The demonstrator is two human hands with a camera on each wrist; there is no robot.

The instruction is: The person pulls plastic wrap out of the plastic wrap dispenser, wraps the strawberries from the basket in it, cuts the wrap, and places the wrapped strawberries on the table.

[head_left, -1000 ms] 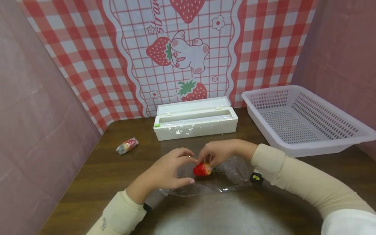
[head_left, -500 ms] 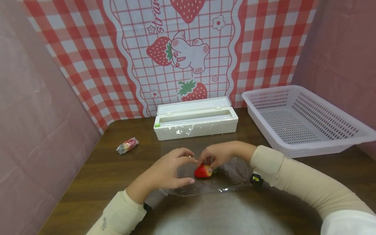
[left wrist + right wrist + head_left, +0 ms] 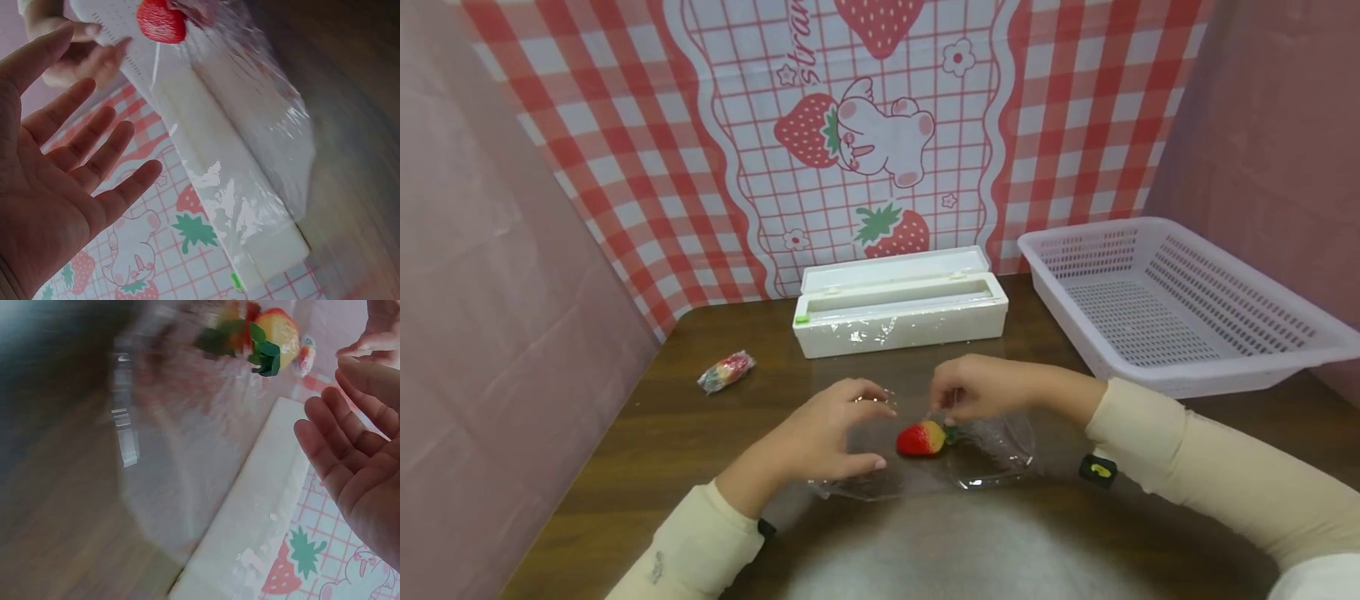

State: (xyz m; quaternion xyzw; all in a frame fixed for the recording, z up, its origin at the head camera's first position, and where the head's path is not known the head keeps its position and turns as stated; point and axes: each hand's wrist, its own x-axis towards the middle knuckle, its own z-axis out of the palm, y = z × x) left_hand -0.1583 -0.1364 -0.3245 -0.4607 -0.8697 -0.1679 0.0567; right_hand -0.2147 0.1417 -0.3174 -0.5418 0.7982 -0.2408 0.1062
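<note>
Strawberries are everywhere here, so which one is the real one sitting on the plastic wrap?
The red strawberry lying on the clear wrap between both hands; the others are only printed on the checked backdrop.

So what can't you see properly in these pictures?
- Head view: whether either hand touches the plastic wrap; its far edge is too clear to trace.
- Right wrist view: the strawberry and wrap are motion-blurred.
- Head view: the small wrapped thing at the left is too small to identify.
- Head view: the white box's inside is hidden by its walls.
</note>
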